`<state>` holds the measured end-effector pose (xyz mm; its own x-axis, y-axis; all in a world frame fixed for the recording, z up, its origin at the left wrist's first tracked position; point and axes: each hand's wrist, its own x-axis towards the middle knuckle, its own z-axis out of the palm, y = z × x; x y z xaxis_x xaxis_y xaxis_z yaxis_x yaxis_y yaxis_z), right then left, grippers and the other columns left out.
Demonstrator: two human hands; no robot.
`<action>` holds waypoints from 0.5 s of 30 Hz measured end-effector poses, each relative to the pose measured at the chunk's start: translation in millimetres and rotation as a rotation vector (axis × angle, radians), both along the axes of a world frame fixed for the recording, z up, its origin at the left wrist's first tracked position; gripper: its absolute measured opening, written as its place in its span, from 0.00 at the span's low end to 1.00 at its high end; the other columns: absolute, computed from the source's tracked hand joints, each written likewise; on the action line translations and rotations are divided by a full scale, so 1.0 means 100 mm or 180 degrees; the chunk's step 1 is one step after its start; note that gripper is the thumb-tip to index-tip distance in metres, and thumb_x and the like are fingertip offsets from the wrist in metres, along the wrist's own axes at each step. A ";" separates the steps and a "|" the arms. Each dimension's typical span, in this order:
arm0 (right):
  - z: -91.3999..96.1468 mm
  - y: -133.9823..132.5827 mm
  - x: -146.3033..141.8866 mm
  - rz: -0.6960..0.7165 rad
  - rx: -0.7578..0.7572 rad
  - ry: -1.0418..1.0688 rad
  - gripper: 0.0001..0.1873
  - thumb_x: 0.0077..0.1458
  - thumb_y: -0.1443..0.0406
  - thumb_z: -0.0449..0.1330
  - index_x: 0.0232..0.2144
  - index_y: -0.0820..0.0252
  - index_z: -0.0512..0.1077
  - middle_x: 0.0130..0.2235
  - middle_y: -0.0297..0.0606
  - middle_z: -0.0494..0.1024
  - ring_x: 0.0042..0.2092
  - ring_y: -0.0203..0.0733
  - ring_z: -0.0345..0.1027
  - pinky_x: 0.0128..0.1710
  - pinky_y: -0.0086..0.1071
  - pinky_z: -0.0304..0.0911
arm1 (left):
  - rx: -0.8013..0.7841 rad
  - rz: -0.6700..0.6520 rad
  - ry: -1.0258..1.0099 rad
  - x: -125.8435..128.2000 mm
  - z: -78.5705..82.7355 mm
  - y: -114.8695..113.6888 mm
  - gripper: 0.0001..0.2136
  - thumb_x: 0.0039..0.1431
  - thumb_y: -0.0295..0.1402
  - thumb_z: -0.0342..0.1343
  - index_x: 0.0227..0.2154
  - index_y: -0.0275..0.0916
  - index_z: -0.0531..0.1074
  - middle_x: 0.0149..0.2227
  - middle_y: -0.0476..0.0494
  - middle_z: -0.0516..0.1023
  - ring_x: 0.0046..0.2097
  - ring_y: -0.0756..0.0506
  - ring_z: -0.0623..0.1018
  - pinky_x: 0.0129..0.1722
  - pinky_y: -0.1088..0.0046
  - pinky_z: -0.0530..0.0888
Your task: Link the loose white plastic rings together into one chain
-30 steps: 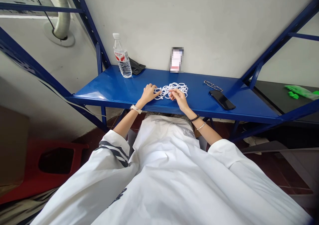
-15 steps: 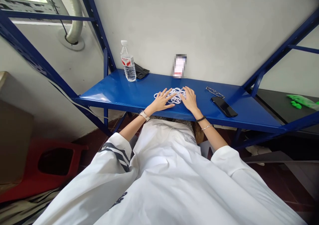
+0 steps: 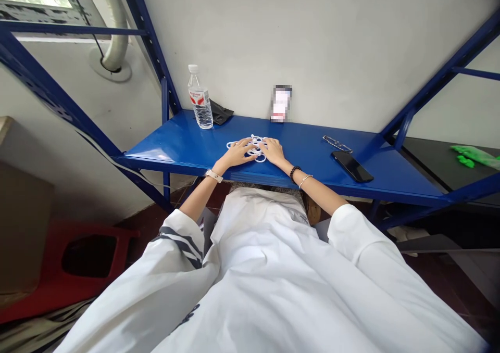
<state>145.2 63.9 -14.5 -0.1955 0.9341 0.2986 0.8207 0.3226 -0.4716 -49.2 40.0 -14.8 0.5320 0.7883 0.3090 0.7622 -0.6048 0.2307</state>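
A small pile of thin white rings lies on the blue shelf top, close to its front edge. My left hand rests on the pile's left side, fingers stretched out over the rings. From the right, my right hand reaches onto the same pile with its fingers extended. Both hands are open, and their fingers cover part of the rings. A few rings poke out beside the left fingers and between the two hands.
At the back left stands a water bottle before a black pouch. A blurred phone leans on the wall. Glasses and a black phone lie on the right. Blue posts frame the shelf.
Both hands and the ring pile have moved left along the shelf. The hands are closer together, and the rings are more covered than before.
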 end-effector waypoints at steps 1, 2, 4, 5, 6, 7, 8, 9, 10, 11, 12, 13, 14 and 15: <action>0.00 -0.01 -0.08 0.0074 -0.0030 0.0017 0.23 0.68 0.56 0.49 0.55 0.61 0.74 0.61 0.48 0.73 0.63 0.58 0.60 0.63 0.52 0.57 | 0.0007 0.0096 -0.0031 -0.10 0.00 0.02 0.23 0.68 0.47 0.49 0.61 0.45 0.69 0.70 0.36 0.59 0.71 0.33 0.59 0.68 0.47 0.57; -0.01 -0.02 -0.17 0.0165 -0.0048 0.0032 0.23 0.69 0.56 0.49 0.54 0.60 0.74 0.61 0.48 0.73 0.63 0.58 0.60 0.62 0.51 0.57 | 0.0006 0.0199 -0.0055 -0.19 0.00 0.05 0.22 0.68 0.47 0.49 0.60 0.44 0.69 0.70 0.36 0.60 0.70 0.33 0.59 0.68 0.46 0.58; -0.01 -0.03 -0.30 0.0364 -0.0052 0.0081 0.23 0.69 0.54 0.48 0.54 0.60 0.74 0.60 0.49 0.73 0.63 0.57 0.61 0.62 0.51 0.58 | -0.0029 0.0344 -0.0083 -0.34 0.00 0.08 0.22 0.68 0.47 0.49 0.59 0.44 0.69 0.70 0.35 0.60 0.70 0.32 0.60 0.67 0.45 0.58; -0.02 -0.04 -0.34 0.0445 -0.0039 0.0119 0.24 0.69 0.53 0.49 0.54 0.60 0.74 0.59 0.49 0.73 0.63 0.57 0.61 0.62 0.51 0.58 | -0.0058 0.0374 -0.0093 -0.40 0.00 0.09 0.22 0.68 0.46 0.50 0.59 0.43 0.70 0.70 0.34 0.59 0.70 0.32 0.60 0.67 0.44 0.58; -0.02 -0.04 -0.37 0.0497 -0.0023 0.0172 0.24 0.69 0.53 0.49 0.54 0.59 0.74 0.59 0.49 0.73 0.62 0.57 0.62 0.62 0.51 0.57 | -0.0088 0.0383 -0.0105 -0.44 0.00 0.09 0.22 0.67 0.46 0.50 0.59 0.43 0.70 0.69 0.34 0.60 0.70 0.31 0.60 0.67 0.43 0.58; -0.02 -0.05 -0.39 0.0519 -0.0002 0.0247 0.23 0.69 0.52 0.49 0.53 0.59 0.74 0.58 0.48 0.74 0.62 0.57 0.62 0.62 0.52 0.57 | -0.0114 0.0384 -0.0128 -0.47 0.01 0.09 0.22 0.67 0.47 0.51 0.58 0.42 0.70 0.69 0.33 0.60 0.70 0.31 0.60 0.67 0.43 0.58; -0.02 -0.05 -0.38 0.0513 0.0030 0.0347 0.23 0.68 0.52 0.49 0.52 0.58 0.75 0.58 0.47 0.74 0.61 0.57 0.63 0.63 0.53 0.56 | -0.0127 0.0391 -0.0166 -0.48 0.02 0.09 0.22 0.66 0.47 0.52 0.58 0.42 0.70 0.69 0.33 0.60 0.70 0.31 0.60 0.67 0.43 0.58; -0.01 -0.05 -0.36 0.0496 0.0072 0.0473 0.22 0.68 0.53 0.49 0.51 0.57 0.75 0.57 0.47 0.75 0.61 0.56 0.63 0.63 0.53 0.55 | -0.0115 0.0404 -0.0224 -0.46 0.02 0.08 0.22 0.66 0.48 0.53 0.57 0.42 0.70 0.69 0.32 0.60 0.70 0.30 0.59 0.67 0.43 0.58; 0.00 -0.06 -0.34 0.0483 0.0124 0.0632 0.21 0.69 0.53 0.49 0.50 0.57 0.76 0.56 0.46 0.75 0.61 0.56 0.64 0.63 0.53 0.55 | -0.0068 0.0418 -0.0309 -0.43 0.03 0.08 0.22 0.66 0.48 0.53 0.57 0.42 0.70 0.69 0.32 0.59 0.70 0.30 0.58 0.67 0.42 0.57; 0.01 -0.06 -0.30 0.0480 0.0178 0.0826 0.21 0.68 0.54 0.49 0.49 0.57 0.76 0.56 0.46 0.76 0.61 0.55 0.64 0.64 0.53 0.55 | 0.0016 0.0420 -0.0420 -0.39 0.04 0.07 0.21 0.66 0.47 0.53 0.57 0.42 0.70 0.69 0.32 0.59 0.71 0.31 0.58 0.67 0.42 0.56; 0.02 -0.06 -0.25 0.0489 0.0232 0.1057 0.20 0.68 0.54 0.49 0.47 0.57 0.76 0.55 0.46 0.76 0.60 0.54 0.65 0.64 0.51 0.55 | 0.0130 0.0400 -0.0544 -0.32 0.05 0.06 0.20 0.67 0.46 0.52 0.56 0.42 0.70 0.68 0.32 0.59 0.71 0.32 0.58 0.68 0.43 0.56; 0.04 -0.06 -0.20 0.0507 0.0269 0.1327 0.19 0.67 0.55 0.50 0.46 0.57 0.77 0.54 0.45 0.77 0.60 0.52 0.65 0.64 0.49 0.56 | 0.0267 0.0362 -0.0671 -0.25 0.05 0.06 0.19 0.68 0.45 0.51 0.56 0.41 0.70 0.68 0.31 0.60 0.70 0.33 0.59 0.68 0.44 0.57; 0.06 -0.07 -0.14 0.0516 0.0263 0.1644 0.17 0.67 0.55 0.52 0.44 0.57 0.77 0.54 0.45 0.77 0.60 0.51 0.67 0.64 0.47 0.57 | 0.0408 0.0303 -0.0791 -0.16 0.05 0.06 0.18 0.69 0.43 0.51 0.55 0.40 0.70 0.66 0.31 0.62 0.69 0.34 0.61 0.67 0.47 0.58; 0.08 -0.08 -0.07 0.0509 0.0191 0.2006 0.16 0.66 0.56 0.53 0.43 0.56 0.78 0.53 0.44 0.78 0.59 0.49 0.68 0.64 0.46 0.58 | 0.0533 0.0247 -0.0883 -0.07 0.04 0.06 0.16 0.69 0.41 0.51 0.53 0.39 0.71 0.64 0.30 0.65 0.68 0.35 0.63 0.67 0.49 0.61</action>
<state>138.3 55.8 -6.0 -0.1009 0.8861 0.4523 0.3324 0.4586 -0.8241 -56.4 45.7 -10.8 0.3498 0.7492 0.5624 0.7296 -0.5945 0.3381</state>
